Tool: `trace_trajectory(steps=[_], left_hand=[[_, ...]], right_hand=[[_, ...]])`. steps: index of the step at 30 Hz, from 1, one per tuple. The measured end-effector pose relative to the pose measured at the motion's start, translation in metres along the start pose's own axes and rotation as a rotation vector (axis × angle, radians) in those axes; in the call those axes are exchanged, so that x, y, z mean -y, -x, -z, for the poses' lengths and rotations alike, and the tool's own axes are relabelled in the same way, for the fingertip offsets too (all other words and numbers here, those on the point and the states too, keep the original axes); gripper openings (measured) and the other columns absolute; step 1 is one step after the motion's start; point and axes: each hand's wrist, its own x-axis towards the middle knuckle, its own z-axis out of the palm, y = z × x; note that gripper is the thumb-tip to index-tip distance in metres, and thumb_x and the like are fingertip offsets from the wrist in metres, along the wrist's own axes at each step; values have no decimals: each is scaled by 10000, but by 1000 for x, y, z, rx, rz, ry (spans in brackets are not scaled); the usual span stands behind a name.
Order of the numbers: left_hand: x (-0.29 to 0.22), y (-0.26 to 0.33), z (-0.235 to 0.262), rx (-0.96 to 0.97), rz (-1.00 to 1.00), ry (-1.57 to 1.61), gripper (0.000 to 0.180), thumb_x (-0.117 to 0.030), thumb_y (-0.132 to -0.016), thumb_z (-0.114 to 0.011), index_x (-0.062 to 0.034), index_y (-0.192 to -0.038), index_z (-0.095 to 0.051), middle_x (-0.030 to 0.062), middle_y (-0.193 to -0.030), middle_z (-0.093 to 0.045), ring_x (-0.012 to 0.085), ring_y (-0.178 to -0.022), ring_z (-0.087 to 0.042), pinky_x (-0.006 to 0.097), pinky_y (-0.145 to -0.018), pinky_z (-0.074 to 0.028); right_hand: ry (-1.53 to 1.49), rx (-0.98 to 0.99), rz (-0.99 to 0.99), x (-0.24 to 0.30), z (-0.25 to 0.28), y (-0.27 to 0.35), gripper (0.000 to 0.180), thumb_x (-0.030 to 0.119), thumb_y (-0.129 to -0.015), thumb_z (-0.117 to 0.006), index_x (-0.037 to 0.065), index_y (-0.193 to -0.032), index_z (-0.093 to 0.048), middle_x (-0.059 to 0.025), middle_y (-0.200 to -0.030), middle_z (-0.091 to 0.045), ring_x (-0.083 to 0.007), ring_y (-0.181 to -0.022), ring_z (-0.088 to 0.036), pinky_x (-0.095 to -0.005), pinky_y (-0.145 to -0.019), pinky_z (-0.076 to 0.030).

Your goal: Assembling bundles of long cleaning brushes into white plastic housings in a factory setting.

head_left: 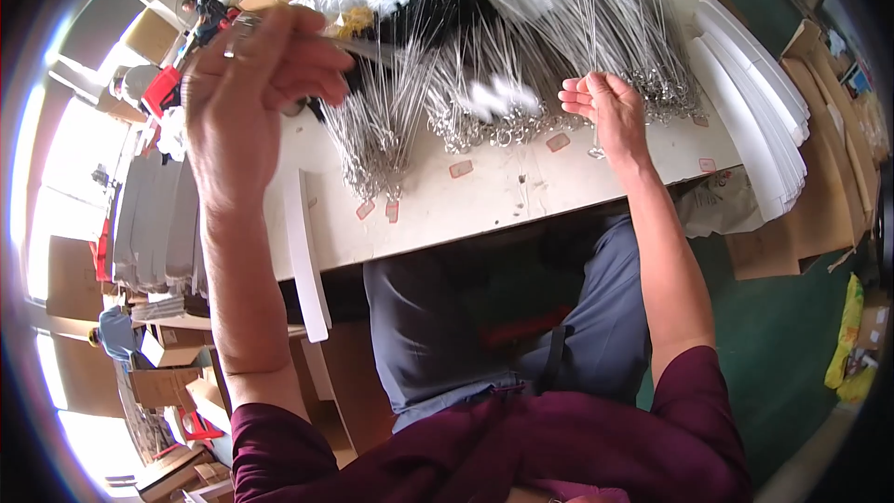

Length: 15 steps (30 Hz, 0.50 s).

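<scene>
Up above the counter [484, 200], the left hand [247, 84] has its grip clamped on a wire-handled brush [368, 47]; the right hand [605, 107] pinches one thin wire brush [594, 56] at the near edge of the heaped wire brushes [521, 47]; white card strips [754, 102] lie right of that heap.

The person wears a dark red top with short sleeves [680, 391] that end above the elbows, so both forearms are bare. Below the top, nearer to the table [484, 205], there are grey-blue trousers [438, 326] with a dark strap [556, 354] hanging over them. The left hand [251, 93] has a silver ring [229, 52] on one finger. The right hand [605, 107] wears nothing.
</scene>
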Motion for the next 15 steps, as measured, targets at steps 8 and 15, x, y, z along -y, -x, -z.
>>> trace_trajectory(steps=[8,15], left_hand=[[41,54,-17,99,432,275,377,-229,-1094,-438,85,-1040,-639,225,-787,-715,275,-631,-708,348,-613,-594],[82,97,-12,130,661,394,507,-368,-1099,-445,100,-1047,-632,218,-784,-712,271,-615,-689,356,-600,-575]], right_hand=[[54,559,-146,54,-62,85,315,250,-1095,-513,-2,-953,-637,-137,-1042,-739,-167,-983,-707,-324,-934,-567],[-2,600,-521,33,-69,154,301,254,-1112,-457,25,-948,-564,-126,-885,-724,-127,-636,-678,-256,-562,-544]])
